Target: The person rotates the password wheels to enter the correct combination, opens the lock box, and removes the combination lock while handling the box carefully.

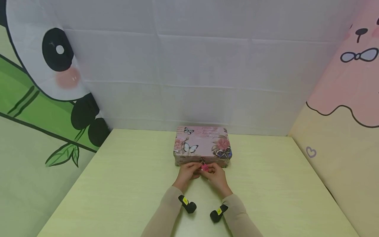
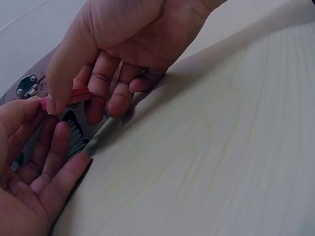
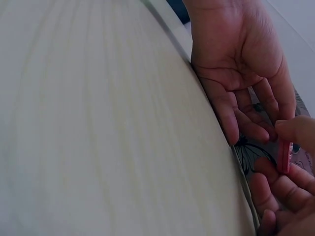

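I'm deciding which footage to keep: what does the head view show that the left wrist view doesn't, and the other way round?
Only the head view shows the cartoon drawings on the side walls, the beige sleeves and the whole top of the floral box.

Only the left wrist view shows the palm sides of the right hand and the left hand; the head view looks onto their backs.

Both show the two hands with their fingers at the pink padlock, the metal clasp and the pale table.
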Tool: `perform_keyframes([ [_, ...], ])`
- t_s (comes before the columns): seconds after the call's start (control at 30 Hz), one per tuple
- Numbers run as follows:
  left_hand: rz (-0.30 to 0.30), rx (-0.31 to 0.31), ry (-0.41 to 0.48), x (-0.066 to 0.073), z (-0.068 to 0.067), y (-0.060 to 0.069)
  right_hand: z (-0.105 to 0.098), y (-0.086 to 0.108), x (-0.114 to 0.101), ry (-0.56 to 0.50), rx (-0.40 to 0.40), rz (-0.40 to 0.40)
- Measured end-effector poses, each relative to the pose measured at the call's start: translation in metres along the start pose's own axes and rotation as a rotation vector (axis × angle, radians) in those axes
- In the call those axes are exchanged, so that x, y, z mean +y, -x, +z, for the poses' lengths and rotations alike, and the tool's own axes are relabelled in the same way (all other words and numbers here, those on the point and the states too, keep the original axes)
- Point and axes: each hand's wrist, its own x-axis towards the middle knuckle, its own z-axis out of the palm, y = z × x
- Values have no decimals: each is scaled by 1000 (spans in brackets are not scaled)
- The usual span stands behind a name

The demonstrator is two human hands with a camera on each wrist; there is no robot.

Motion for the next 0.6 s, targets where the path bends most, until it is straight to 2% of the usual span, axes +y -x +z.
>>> perform_keyframes([
  [0.23,10,2,0,2,-1,3,1,-1,0,23,19,-3],
  [0.3,12,0,4,7,0,7,2,-1,0,29,27,-8],
  [0.6,-15,16,14,3,1,2,2,-1,-2,56,43,-42],
])
